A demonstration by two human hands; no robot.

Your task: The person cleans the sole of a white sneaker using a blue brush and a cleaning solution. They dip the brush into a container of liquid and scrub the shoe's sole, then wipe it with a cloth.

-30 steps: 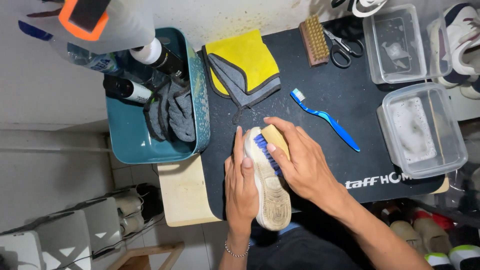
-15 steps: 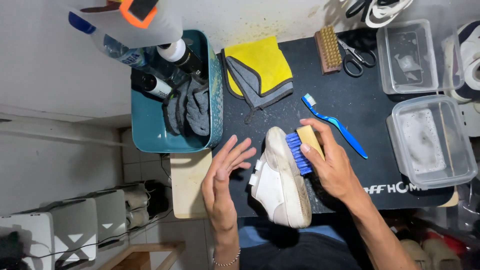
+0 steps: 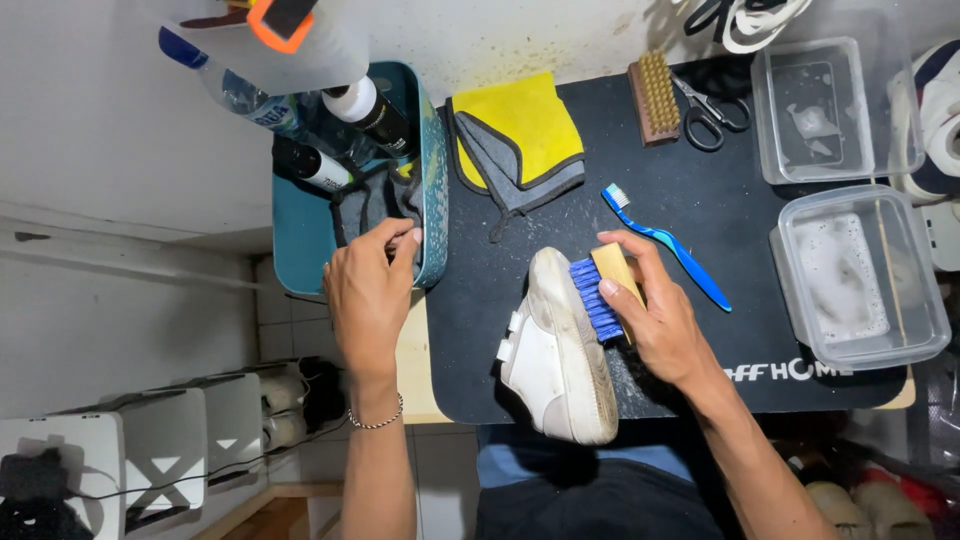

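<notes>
On black mat [image 3: 700,200], one shoe [image 3: 560,350], two clear tubs [image 3: 860,270], perhaps three bottles [image 3: 370,110]

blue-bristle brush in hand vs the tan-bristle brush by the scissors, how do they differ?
The blue-bristle brush has blue bristles; the tan-bristle brush has pale tan ones. The blue-bristle brush is gripped in the right hand, bristles against the white shoe; the tan-bristle brush lies unheld, bristles up, beside the scissors. Both have wooden block backs.

Bare forearms, no sleeves; thin beaded bracelet [image 3: 377,418] (silvery) on the left wrist
</notes>
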